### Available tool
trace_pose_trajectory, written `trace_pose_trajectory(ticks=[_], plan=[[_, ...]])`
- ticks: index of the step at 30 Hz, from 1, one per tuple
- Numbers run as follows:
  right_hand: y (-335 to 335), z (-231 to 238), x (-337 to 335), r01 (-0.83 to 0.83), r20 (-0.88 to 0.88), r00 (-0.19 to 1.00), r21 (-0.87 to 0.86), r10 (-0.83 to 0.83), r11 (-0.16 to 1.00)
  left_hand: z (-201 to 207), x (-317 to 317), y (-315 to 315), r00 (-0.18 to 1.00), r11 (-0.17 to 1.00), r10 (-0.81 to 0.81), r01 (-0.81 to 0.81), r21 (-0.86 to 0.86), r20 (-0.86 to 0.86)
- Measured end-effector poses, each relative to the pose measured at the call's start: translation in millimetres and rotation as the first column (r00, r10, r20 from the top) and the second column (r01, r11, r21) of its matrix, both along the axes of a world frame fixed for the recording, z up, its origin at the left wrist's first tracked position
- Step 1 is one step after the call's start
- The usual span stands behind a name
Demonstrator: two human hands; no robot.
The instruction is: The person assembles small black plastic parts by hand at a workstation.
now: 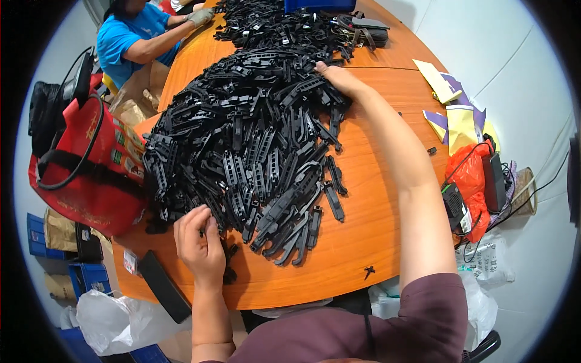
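Observation:
A large heap of black plastic strips [257,145], many of them long and slotted, covers the middle of the wooden table. At its near left edge is my left hand [200,242], its fingers curled together toward the strips; whatever they hold, if anything, is hidden. My right arm stretches to the far right of the heap. There my right hand [334,78] rests against the strips, thumb showing, the other fingers hidden. Several strips lie loose along the heap's right side, among them a short black strip [333,202].
A red bag [91,169] stands left of the heap. At the far left, a person in a blue shirt [130,42] works with a gloved hand [201,17] by a second black heap [260,27]. A dark flat bar [163,287] sits at the near left table edge.

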State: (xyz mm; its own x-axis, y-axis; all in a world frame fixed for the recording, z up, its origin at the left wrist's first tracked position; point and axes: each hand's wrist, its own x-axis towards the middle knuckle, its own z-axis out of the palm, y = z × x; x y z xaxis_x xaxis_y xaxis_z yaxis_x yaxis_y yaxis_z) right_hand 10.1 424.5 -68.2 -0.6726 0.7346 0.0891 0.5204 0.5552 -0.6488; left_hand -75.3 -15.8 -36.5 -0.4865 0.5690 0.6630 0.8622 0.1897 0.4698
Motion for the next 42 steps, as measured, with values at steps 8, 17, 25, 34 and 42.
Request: trace_pose_trajectory(ticks=[8,17,25,34,42], plan=[[-106,4,58,-0.252,-0.370,0.928,-0.524,0.048,0.814,3,9,6,0.993,0.993,-0.111,0.112,-0.035,0.030],[-116,64,122,0.023,-0.285,0.931,-0.578,-0.228,0.816,0,12,6,0.990,0.988,-0.138,0.139,-0.065,0.021],[-58,33,84,0.119,0.067,0.992,-0.269,-0.105,0.956,-3,13,6,0.989,0.986,-0.146,0.148,-0.076,0.029],[-81,27,67,0.137,0.306,0.931,0.208,-0.197,0.969,12,33,12,0.960,0.955,-0.274,0.264,-0.136,-0.060],[-201,91,138,0.069,-0.279,0.957,-0.042,-0.078,0.997,6,89,19,0.934,0.855,-0.333,0.240,-0.460,-0.133]])
